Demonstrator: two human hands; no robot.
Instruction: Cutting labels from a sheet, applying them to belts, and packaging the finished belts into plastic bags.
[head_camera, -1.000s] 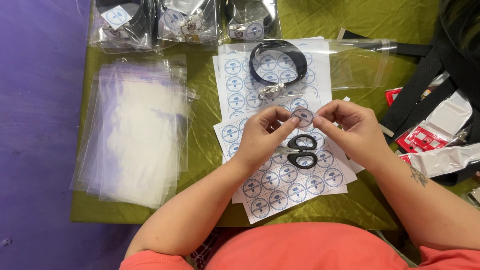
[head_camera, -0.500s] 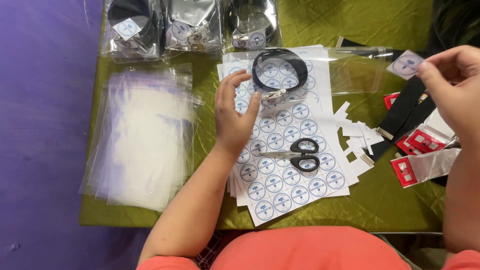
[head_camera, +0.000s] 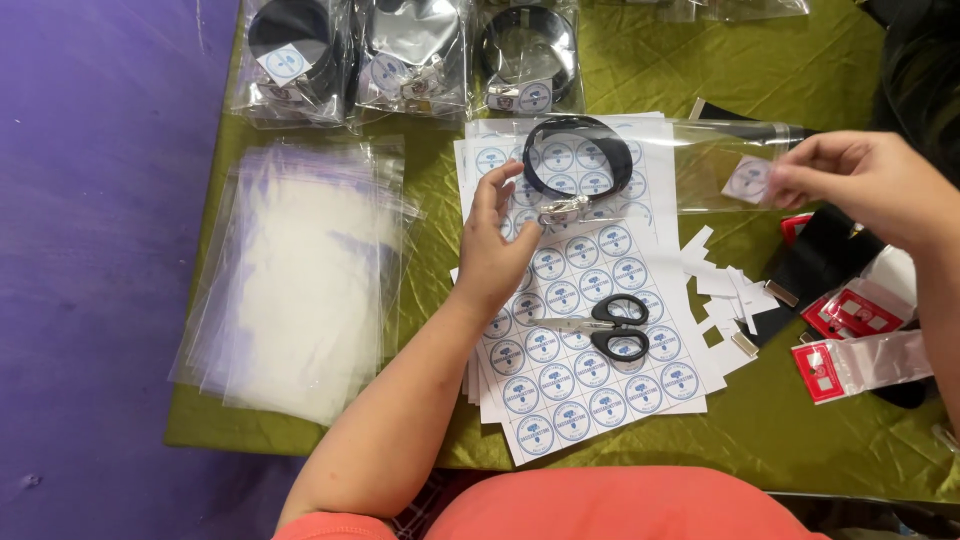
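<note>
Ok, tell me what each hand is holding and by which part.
The right hand pinches a small square sticker by its right edge, over the clear bag. The left hand holds nothing; it rests on the sticker sheet beside the black strap.

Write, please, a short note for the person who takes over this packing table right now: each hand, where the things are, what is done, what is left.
Left hand: flat on the sticker sheets, fingertips near the black band and its metal clip; holds nothing.
Right hand: pinches one cut sticker against the clear bag.
Scissors lie on the sheets. Empty bags are stacked at the left.
Done: three packed, stickered bags at the table's far edge.
Left: the black band is not yet in a bag.
</note>
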